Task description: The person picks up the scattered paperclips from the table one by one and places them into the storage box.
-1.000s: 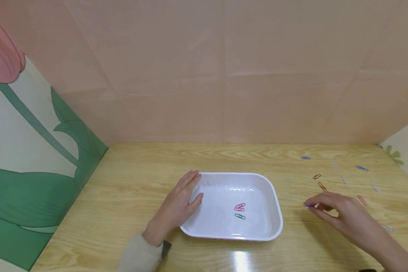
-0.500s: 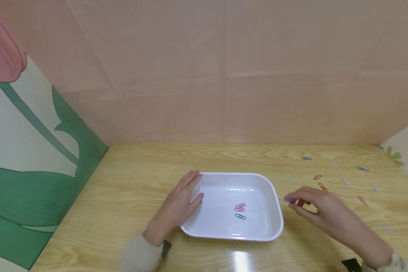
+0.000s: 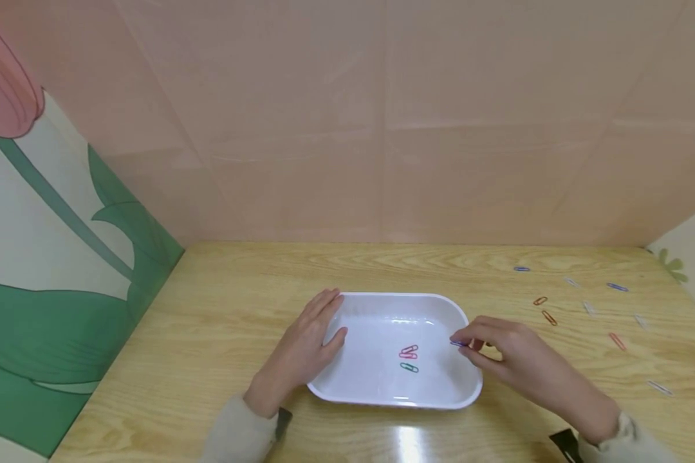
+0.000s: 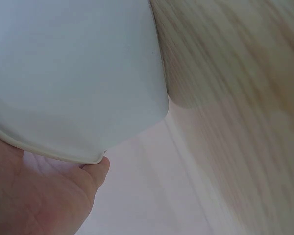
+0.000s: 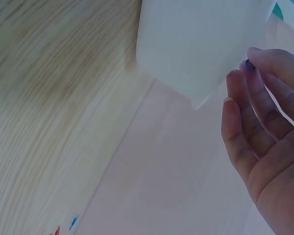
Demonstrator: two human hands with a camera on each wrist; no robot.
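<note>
In the head view a white tray (image 3: 370, 386) stands on the table. My left hand (image 3: 301, 350) rests on its left rim, fingers extended along the edge and thumb on the inner side; the left wrist view shows the palm against the rim (image 4: 54, 155). Between thumb and fingertips, my right hand (image 3: 521, 360) pinches a blue paper clip (image 3: 457, 343) over the tray's right side. Only a bit of that clip (image 5: 250, 65) shows in the right wrist view. Pink paper clips (image 3: 408, 352) and a green paper clip (image 3: 409, 368) lie on the tray floor.
Several loose paper clips are scattered at the table's right: blue (image 3: 617, 287), orange-brown (image 3: 549, 317), red (image 3: 616, 341) and white (image 3: 660, 388). A pinkish covering (image 3: 382, 161) rises behind the table (image 3: 220, 308). A panel with painted leaves (image 3: 52, 328) borders the left.
My right hand has moved left with the blue paper clip, from the table beside the tray to above the tray's right side. My left hand has stayed on the rim.
</note>
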